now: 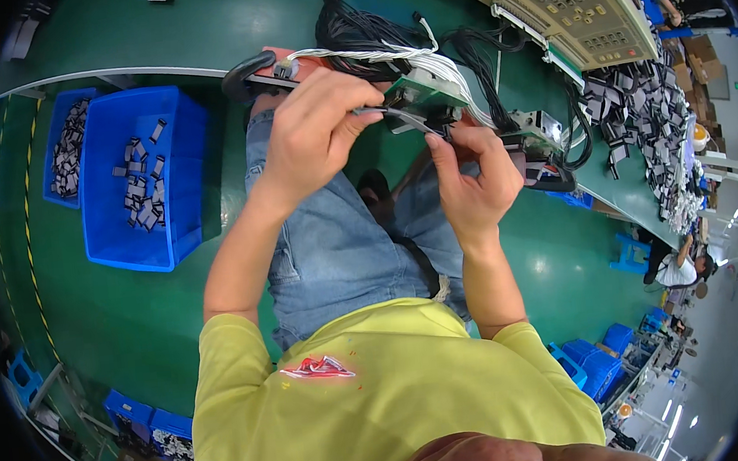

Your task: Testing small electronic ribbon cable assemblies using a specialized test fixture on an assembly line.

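My left hand (312, 134) pinches one end of a short grey flat ribbon cable (403, 118) between thumb and fingertips. My right hand (480, 177) has thumb and fingers closed on the cable's other end, by a dark connector that the fingers partly hide. Between and just beyond the hands stands a green circuit board (429, 93) at the bench edge; I cannot tell whether the cable is plugged into it. White wires (424, 60) run along behind the board, with a bundle of black cables (351, 30) beyond them.
A beige test instrument (560, 7) stands on the green bench at far right. Beside it lies a heap of ribbon cables (640, 119). A blue bin (183, 159) with several cables and a smaller filled blue bin (87, 95) are at left. Other people work at far right.
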`<state>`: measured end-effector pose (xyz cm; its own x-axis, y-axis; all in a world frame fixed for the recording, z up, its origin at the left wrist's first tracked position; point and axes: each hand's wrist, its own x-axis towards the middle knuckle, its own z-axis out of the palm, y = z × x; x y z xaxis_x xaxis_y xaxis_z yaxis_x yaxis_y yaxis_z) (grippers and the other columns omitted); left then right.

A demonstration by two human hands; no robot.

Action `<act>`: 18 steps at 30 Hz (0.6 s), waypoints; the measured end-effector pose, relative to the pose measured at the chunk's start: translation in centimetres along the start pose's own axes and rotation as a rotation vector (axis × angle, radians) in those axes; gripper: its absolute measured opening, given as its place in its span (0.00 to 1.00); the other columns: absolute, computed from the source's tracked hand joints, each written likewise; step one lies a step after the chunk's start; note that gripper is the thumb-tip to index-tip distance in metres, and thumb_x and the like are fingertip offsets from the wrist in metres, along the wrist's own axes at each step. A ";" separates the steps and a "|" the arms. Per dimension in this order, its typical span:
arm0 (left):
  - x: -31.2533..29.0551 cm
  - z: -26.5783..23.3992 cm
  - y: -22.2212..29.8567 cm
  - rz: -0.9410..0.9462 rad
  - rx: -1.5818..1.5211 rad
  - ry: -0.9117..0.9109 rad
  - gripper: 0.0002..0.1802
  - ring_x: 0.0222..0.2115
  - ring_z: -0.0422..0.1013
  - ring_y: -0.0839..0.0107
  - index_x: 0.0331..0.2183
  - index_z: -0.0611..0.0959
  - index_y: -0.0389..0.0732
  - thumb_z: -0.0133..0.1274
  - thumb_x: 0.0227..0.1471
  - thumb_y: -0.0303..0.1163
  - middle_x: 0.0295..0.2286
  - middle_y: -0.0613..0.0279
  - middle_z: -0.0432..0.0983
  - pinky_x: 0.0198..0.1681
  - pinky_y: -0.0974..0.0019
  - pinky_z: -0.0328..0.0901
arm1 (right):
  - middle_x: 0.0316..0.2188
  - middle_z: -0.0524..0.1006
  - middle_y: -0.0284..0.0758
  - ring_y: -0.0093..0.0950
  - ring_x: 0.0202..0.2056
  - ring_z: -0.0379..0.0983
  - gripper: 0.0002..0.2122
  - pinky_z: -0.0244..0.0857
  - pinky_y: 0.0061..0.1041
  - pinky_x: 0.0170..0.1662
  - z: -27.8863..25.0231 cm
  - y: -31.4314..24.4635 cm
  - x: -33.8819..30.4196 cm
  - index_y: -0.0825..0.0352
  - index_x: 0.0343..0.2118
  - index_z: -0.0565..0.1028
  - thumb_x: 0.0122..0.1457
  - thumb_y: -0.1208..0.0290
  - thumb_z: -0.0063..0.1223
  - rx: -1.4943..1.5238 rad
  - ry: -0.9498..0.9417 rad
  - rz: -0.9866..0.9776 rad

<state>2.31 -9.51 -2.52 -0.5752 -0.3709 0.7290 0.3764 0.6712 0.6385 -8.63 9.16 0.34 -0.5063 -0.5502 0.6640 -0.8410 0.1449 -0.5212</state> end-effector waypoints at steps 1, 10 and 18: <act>-0.4 0.4 -0.1 0.027 0.004 0.057 0.14 0.32 0.77 0.55 0.38 0.83 0.37 0.67 0.47 0.19 0.32 0.54 0.81 0.35 0.59 0.71 | 0.26 0.79 0.38 0.30 0.22 0.75 0.11 0.69 0.25 0.26 0.0 0.0 0.0 0.71 0.31 0.77 0.51 0.80 0.74 -0.011 0.003 0.016; -4.2 1.8 1.4 0.051 -0.033 0.142 0.16 0.28 0.75 0.58 0.36 0.84 0.40 0.69 0.40 0.21 0.35 0.56 0.80 0.28 0.62 0.71 | 0.25 0.80 0.39 0.36 0.25 0.78 0.14 0.75 0.29 0.34 0.2 -0.1 0.4 0.70 0.30 0.75 0.47 0.82 0.76 -0.063 -0.005 -0.047; -5.6 1.8 1.6 0.086 -0.067 0.102 0.19 0.30 0.74 0.61 0.37 0.85 0.43 0.66 0.38 0.23 0.38 0.58 0.80 0.27 0.65 0.70 | 0.26 0.79 0.39 0.34 0.23 0.76 0.21 0.70 0.27 0.25 0.5 0.9 -1.5 0.69 0.42 0.74 0.49 0.80 0.76 -0.072 0.012 -0.123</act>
<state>4.81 -5.21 -6.06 -0.4629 -0.3797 0.8010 0.4706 0.6605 0.5851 -8.51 9.69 -1.40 -0.4007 -0.5573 0.7272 -0.9081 0.1360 -0.3961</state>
